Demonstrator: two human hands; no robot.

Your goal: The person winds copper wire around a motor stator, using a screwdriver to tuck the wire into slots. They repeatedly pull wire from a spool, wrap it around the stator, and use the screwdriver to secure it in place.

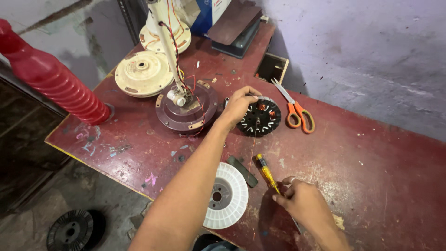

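**Inspector:** Left hand (239,106), condition?

**Assistant:** Arm reaches forward across the desk (371,153); the fingers curl over the left edge of a black round stator (261,118), gripping it at the rim; the stator lies flat on the dark red desk top, copper windings showing in some of its slots.

**Inspector:** Right hand (302,199)?

**Assistant:** Near the front edge of the desk, fingers bent and loosely closed; the fingertips meet the lower end of a yellow-handled screwdriver (267,173) that lies slanting on the desk; whether it is pinched or merely touched I cannot tell; a thin copper wire (253,148) runs from the stator down towards that hand.

**Inspector:** Surroundings?

**Assistant:** A white plastic spool (227,196) lies flat at the front edge, between the two arms, with a dark flat strip (242,171) just beside it; orange-handled scissors (292,108) lie just right of the stator, blades pointing away; a maroon motor housing (186,111) sits just left of the left hand, red and black wires trailing over it; a cream round cover (143,73) lies further left; a red ribbed cylinder (51,76) leans across the left corner; a small open box (272,67) sits near the wall; a black ribbed disc (72,228) lies on the floor below.
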